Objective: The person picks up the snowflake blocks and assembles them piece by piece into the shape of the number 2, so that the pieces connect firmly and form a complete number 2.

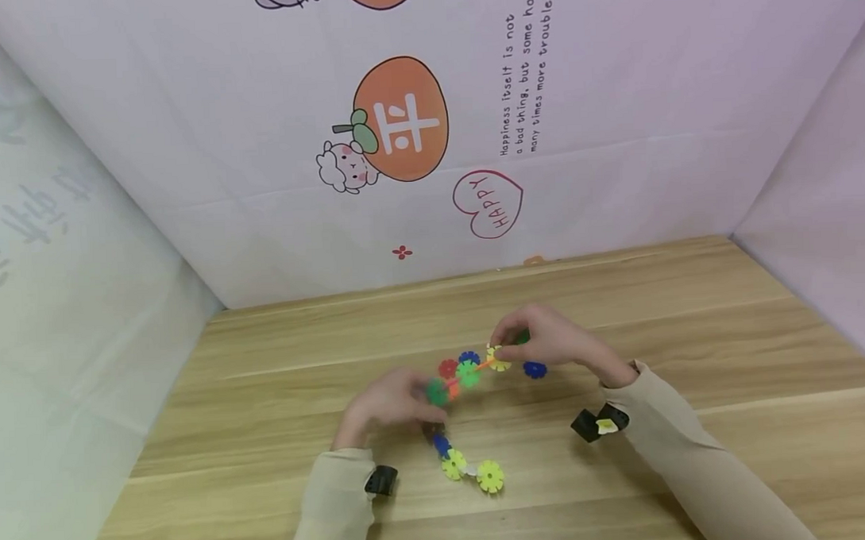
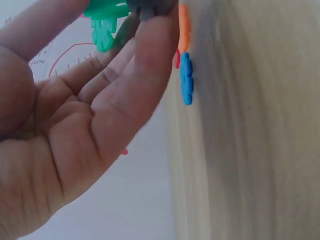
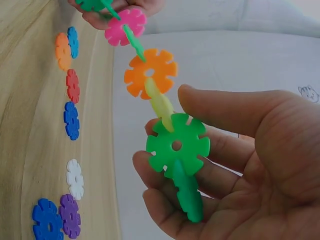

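A chain of slotted plastic snowflake discs is stretched between both hands above the table. My left hand (image 1: 394, 398) grips its left part; in the left wrist view a green disc (image 2: 104, 32) and a dark disc (image 2: 150, 6) are at the fingertips. My right hand (image 1: 545, 335) holds the other end. There a green disc (image 3: 192, 131) and a darker green one (image 3: 189, 200) lie against its curled fingers, joined through a yellow disc (image 3: 161, 106) to an orange one (image 3: 135, 75). A pink disc (image 3: 119, 34) follows.
Below the left hand runs a blue disc (image 1: 442, 444), then yellow discs (image 1: 490, 476) with a white one (image 1: 470, 470) between. Loose discs lie on the wooden table (image 1: 264, 363): blue (image 3: 71, 121), red (image 3: 72, 86), white (image 3: 75, 179), purple (image 3: 70, 216). Printed cloth (image 1: 271, 148) stands behind.
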### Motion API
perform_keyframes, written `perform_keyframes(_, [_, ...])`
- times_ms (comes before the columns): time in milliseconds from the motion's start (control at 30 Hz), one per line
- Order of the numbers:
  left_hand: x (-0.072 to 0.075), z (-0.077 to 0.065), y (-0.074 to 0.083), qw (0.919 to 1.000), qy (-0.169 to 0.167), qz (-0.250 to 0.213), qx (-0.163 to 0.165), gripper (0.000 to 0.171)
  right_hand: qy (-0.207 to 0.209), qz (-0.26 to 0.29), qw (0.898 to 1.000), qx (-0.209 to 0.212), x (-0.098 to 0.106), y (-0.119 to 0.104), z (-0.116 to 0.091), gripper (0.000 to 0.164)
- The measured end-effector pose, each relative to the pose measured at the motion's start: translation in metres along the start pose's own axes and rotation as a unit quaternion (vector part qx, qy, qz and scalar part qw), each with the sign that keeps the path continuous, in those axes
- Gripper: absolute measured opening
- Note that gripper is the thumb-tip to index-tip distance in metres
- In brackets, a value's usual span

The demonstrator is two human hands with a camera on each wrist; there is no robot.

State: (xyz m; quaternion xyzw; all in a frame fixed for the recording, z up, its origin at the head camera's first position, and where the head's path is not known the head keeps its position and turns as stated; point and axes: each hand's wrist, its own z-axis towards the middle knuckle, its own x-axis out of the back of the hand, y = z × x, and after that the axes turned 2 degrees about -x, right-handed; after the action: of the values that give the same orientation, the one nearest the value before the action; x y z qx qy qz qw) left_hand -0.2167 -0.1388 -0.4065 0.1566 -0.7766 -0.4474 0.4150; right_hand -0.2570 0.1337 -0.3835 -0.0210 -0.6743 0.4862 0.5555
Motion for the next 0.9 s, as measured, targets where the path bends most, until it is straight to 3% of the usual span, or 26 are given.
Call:
perform_keyframes(233, [0.006,-0.005,0.003,0.9985,0.054,-0.002,0.004,0.022,-0.012,0.065,0.997,-0.039,0.003,0.002,-0.003,0.008])
perform_keyframes(467, [0.017,-0.008,0.009,0.9956,0.092,-0.011,-0.006,0.024,-0.021,0.138,0.986,-0.088,0.002,0.004,-0.004,0.008])
perform_keyframes(667, [0.027,-0.014,0.021,0.9899,0.141,0.008,0.002,0.02,-0.041,0.168,0.982,-0.078,0.001,0.001,-0.005,0.007])
perform_keyframes(900, [0.034,-0.016,0.03,0.98,0.198,0.017,-0.013,0.02,-0.06,0.185,0.979,-0.069,-0.003,-0.002,-0.006,0.008])
